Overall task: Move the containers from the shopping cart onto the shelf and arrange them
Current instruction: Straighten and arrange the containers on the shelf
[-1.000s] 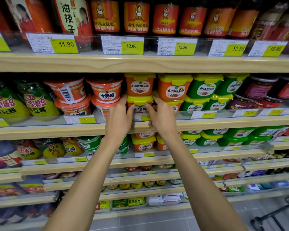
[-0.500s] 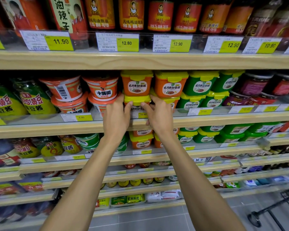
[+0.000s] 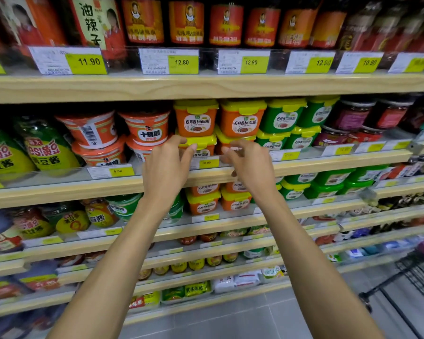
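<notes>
Both hands are easing back since a second ago: then they were lying flat against the two sides of the lower orange tub (image 3: 202,147), now they are sitting a little nearer to me with fingers bending. That tub is standing on the middle shelf (image 3: 59,189) behind the 10.90 price tag (image 3: 207,163), yellow lid up, label facing out, carrying the upper orange tub (image 3: 195,118) squarely on top. I am reading its long axis as running left to right along the shelf edge, broad face toward me. It is lying straight ahead of the hands and between them, slightly above the knuckles. Left hand (image 3: 167,167) is hovering at its left front corner, fingers loosely curled, fingertips (image 3: 192,147) reaching the lid rim; touching or just short, I cannot tell. Right hand (image 3: 251,167) is hovering off the right side, also loosely curled, its fingertips (image 3: 224,150) blurring over the seam with the neighbouring orange stack (image 3: 242,121). Neither is gripping anything that I can make out; left is looking the nearer. Outward: red bowls (image 3: 145,129) are crowding the left side, green tubs (image 3: 282,116) are standing beyond the orange stack. Shopping cart (image 3: 416,272) is showing at lower right, well apart, contents hidden. Judging this stack settled, I am expecting the next reach to be turning right and down toward it.
</notes>
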Motion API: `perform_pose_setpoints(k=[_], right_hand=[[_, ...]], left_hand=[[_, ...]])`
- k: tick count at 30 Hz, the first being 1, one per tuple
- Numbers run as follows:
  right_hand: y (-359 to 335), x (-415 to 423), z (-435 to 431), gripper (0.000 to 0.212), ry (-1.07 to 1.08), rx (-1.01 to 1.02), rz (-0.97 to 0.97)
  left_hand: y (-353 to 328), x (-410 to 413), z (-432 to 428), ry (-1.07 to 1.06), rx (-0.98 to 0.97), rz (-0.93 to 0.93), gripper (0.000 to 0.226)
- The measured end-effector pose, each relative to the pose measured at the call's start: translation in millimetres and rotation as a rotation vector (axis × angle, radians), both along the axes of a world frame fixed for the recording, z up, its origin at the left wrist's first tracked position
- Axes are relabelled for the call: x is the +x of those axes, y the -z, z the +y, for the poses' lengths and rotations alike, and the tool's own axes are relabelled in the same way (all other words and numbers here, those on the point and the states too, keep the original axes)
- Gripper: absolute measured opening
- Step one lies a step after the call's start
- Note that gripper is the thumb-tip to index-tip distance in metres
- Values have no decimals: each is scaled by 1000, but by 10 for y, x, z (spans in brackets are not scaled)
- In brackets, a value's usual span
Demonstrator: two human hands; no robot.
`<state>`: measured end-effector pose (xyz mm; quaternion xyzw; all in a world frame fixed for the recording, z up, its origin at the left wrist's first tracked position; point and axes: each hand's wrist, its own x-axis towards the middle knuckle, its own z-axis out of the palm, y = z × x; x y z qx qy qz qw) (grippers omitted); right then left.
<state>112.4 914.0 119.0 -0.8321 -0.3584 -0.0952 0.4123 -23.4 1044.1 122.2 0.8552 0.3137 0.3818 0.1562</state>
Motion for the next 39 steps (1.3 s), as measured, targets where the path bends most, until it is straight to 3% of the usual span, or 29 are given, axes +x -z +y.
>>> perform_pose_setpoints(k=[8, 17, 22, 39], right_hand=[[-215, 218, -479, 47, 206, -49, -37], [-298, 587, -388, 58, 7, -39, 9], [-279, 723, -308, 49, -30, -1, -96], [-334, 676, -46, 29, 60, -108, -115]], left_hand=[[-132, 339, -377, 115, -23, 53, 40], [-206, 716, -592, -4, 8, 33, 46], [-250, 892, -627, -167, 53, 54, 38], [-205, 1107, -493, -181, 62, -8, 25]])
